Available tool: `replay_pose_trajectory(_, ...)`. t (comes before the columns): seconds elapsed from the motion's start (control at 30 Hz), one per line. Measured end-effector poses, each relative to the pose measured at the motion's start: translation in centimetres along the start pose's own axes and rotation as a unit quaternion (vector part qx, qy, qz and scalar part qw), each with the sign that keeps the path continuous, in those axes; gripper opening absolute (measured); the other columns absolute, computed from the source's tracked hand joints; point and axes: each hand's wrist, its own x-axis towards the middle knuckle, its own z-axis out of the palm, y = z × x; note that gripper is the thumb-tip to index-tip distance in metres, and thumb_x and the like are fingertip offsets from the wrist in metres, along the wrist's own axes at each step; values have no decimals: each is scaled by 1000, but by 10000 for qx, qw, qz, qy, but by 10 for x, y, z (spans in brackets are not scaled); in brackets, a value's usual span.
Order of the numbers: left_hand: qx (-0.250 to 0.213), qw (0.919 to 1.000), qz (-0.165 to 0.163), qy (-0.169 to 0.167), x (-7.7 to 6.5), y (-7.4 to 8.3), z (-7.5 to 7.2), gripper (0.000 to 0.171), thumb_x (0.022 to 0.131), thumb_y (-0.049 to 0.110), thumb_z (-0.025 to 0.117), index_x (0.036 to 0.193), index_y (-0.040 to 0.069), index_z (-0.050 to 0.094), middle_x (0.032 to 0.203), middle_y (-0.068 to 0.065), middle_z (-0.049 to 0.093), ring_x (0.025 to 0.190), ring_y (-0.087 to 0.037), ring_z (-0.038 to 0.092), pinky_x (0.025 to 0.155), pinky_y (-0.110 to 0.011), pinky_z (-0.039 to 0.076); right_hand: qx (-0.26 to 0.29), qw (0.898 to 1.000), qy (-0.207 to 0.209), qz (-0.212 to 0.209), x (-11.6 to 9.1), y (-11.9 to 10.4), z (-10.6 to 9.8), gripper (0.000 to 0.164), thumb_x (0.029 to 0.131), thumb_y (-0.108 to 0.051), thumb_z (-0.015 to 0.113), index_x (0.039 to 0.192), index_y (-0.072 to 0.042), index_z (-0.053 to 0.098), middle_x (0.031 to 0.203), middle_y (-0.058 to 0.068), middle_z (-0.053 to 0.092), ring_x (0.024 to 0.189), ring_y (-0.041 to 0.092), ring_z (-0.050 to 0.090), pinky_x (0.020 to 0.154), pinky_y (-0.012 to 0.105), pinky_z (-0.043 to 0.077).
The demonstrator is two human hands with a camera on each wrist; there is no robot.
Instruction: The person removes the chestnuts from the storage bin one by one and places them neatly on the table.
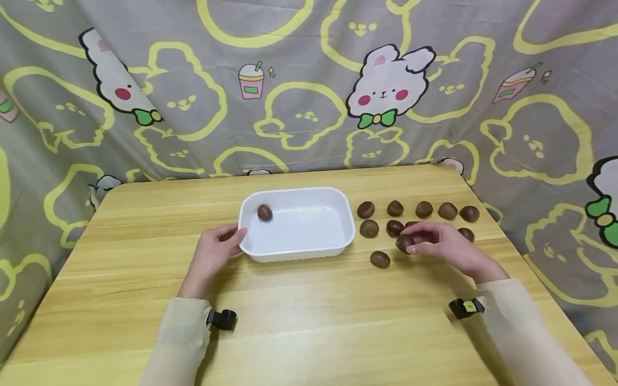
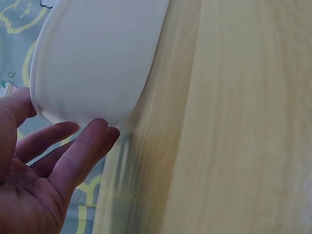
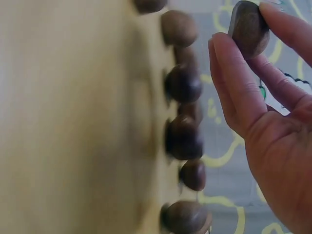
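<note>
A white plastic tray [image 1: 294,252] stands on the wooden table, with a single brown chestnut [image 1: 264,213] inside near its left end. My left hand [image 1: 215,252] holds the tray's left end, thumb at the rim and fingers under the edge, as the left wrist view shows. My right hand [image 1: 446,247] pinches another chestnut [image 3: 251,30] between thumb and fingertips. In the right wrist view that chestnut is raised off the table. Several more chestnuts lie around and behind the right hand, such as one chestnut [image 1: 380,260] to its left; the hand partly hides some of them.
Loose chestnuts form rough rows right of the tray, with one chestnut [image 1: 469,214] near the table's right edge. A patterned grey curtain [image 1: 299,64] hangs behind the wooden table [image 1: 309,332] and along its sides. Each sleeve carries a black wrist camera [image 1: 223,319].
</note>
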Motion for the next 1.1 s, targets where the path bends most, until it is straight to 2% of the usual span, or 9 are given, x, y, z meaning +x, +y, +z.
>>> replay_pose_trajectory(0.17, 70, 10000, -9, -6, 0, 0, -1, 46, 99, 23, 63, 132, -9, 56, 122, -29, 61, 100, -29, 66, 78, -24, 58, -455, 9989, -17, -137, -5, 14, 6, 33, 87, -23, 77, 115, -7, 67, 104, 3, 71, 96, 19, 64, 80, 21, 51)
replay_pose_trajectory(0.27, 84, 10000, -6, 18, 1, 0, 0, 46, 99, 24, 62, 132, -9, 56, 122, -29, 61, 101, -30, 66, 78, -24, 57, -623, 9980, 75, -74, -6, 19, 9, 34, 87, -25, 78, 114, -8, 67, 102, 2, 70, 95, 19, 63, 81, 22, 49)
replay_pose_trajectory(0.53, 54, 10000, 1, 32, 1, -1, 1, 46, 99, 23, 62, 132, -9, 56, 121, -29, 61, 101, -30, 65, 78, -24, 57, -1290, 9913, 238, 104, -5, 23, 13, 36, 85, -28, 80, 114, -10, 67, 103, 1, 68, 95, 21, 59, 84, 37, 47)
replay_pose_trajectory(0.63, 91, 10000, -9, -3, 1, -2, 0, 47, 99, 24, 62, 132, -8, 56, 122, -29, 61, 101, -30, 65, 79, -24, 57, -1315, 9910, 211, 91, -5, 22, 13, 36, 85, -24, 79, 115, -9, 66, 103, 2, 67, 94, 21, 59, 84, 39, 48)
replay_pose_trajectory(0.97, 146, 9999, -52, -63, 0, -1, -2, 47, 99, 25, 63, 133, -7, 57, 123, -27, 60, 101, -29, 65, 79, -25, 57, -1258, 9921, 23, 0, -4, 23, 13, 34, 87, -17, 77, 116, -6, 64, 105, 3, 65, 93, 20, 60, 80, 31, 51)
replay_pose_trajectory(1.1, 149, 9998, -51, -76, 0, 0, -1, 47, 99, 24, 63, 133, -7, 56, 123, -27, 60, 102, -31, 65, 79, -24, 57, -1463, 9890, 54, -221, -3, 9, 6, 37, 87, -16, 77, 118, -1, 63, 106, 9, 64, 95, 25, 61, 83, 39, 54)
